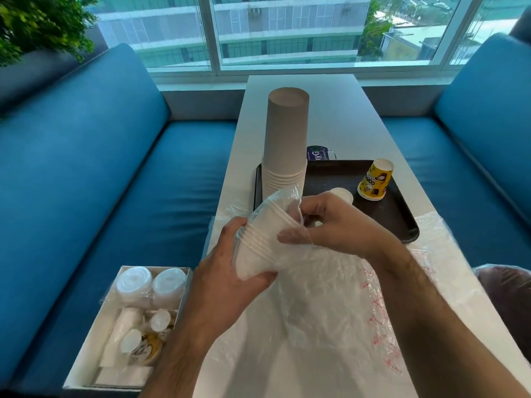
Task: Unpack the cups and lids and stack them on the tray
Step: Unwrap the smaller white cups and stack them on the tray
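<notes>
Item: white cup stack [258, 245] in clear plastic bag [330, 297], left hand [227, 271] curled round its base, right hand [336, 222] pinching the wrap at its rim. Tray [402, 222] at 1 o'clock: tall white stack [286, 145]; yellow cups [375, 179], print unreadable.

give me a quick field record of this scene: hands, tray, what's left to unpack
left hand: grips the wrapped stack of white paper cups
right hand: pulls at the clear plastic wrap
dark rectangular tray: tall grey cup stack, yellow printed cups, both upside down
white cardboard box: wrapped lids and cups, on the blue seat
</notes>
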